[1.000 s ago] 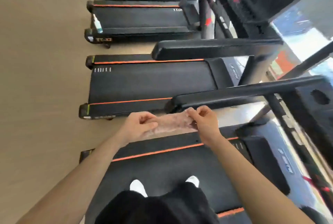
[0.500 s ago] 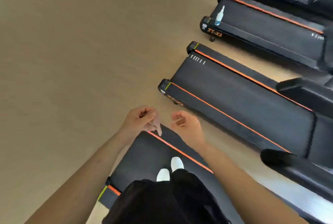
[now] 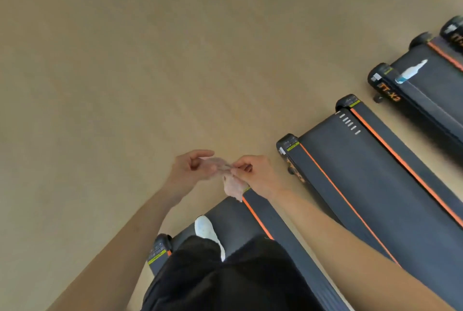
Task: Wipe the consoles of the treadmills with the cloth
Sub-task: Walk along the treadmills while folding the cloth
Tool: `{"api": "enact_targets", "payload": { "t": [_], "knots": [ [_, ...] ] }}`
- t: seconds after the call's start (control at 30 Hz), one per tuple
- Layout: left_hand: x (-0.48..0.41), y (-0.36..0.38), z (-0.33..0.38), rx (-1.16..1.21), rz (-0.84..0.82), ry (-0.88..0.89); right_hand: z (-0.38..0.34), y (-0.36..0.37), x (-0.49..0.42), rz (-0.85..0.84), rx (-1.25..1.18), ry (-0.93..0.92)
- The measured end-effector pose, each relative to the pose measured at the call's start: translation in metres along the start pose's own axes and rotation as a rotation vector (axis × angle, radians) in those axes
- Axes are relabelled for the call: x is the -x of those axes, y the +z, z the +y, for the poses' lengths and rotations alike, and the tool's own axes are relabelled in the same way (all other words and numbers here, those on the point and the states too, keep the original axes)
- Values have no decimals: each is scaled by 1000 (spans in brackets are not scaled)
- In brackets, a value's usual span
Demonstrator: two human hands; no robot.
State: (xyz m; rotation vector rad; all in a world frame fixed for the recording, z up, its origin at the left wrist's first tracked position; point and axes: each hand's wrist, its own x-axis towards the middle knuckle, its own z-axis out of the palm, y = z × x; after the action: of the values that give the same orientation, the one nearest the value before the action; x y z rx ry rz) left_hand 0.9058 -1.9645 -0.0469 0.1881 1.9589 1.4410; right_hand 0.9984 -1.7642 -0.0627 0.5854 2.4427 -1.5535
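Standing on the nearest treadmill (image 3: 275,225) at bottom centre, white shoe (image 3: 206,232) showing. Mid-frame, left hand (image 3: 191,166) and right hand (image 3: 254,173) both pinching a pale cloth (image 3: 231,185), its loose end dangling. Spray bottle (image 3: 411,72) lying far right.

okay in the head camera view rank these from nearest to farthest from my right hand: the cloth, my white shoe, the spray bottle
1. cloth: pinched in the right hand, hanging just below its fingers.
2. white shoe: below and left of the hand, on the belt of the treadmill underfoot.
3. spray bottle: far upper right, two treadmills over.
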Motion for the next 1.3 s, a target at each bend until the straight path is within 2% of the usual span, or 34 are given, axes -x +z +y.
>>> {"api": "enact_targets", "payload": {
  "t": [0.17,0.3,0.43,0.57,0.7,0.8,0.97,1.2,1.3],
  "knots": [
    [-74,-77,-12,-89,19,39,-39,25,-89,28,130,-6],
    [-139,-129,-12,-147,20,66,-49,35,-175,66,87,14],
    [-232,-165,-23,-228,53,101,-32,45,-275,82,15,-3],
    [-363,-186,-52,-194,116,123,15,62,-383,106,-45,-51],
    [-500,-184,-67,-192,66,110,64,67,-487,219,8,-12],
    [-565,-175,-51,-191,13,84,69,49,-535,300,0,65],
    [-667,-161,-5,-188,-72,32,55,-13,-599,349,34,232],
    [-846,-109,71,-234,-328,65,71,-101,-699,442,132,462],
    [-915,-76,105,-269,-415,111,77,-142,-725,579,-7,597]
  ]
}}
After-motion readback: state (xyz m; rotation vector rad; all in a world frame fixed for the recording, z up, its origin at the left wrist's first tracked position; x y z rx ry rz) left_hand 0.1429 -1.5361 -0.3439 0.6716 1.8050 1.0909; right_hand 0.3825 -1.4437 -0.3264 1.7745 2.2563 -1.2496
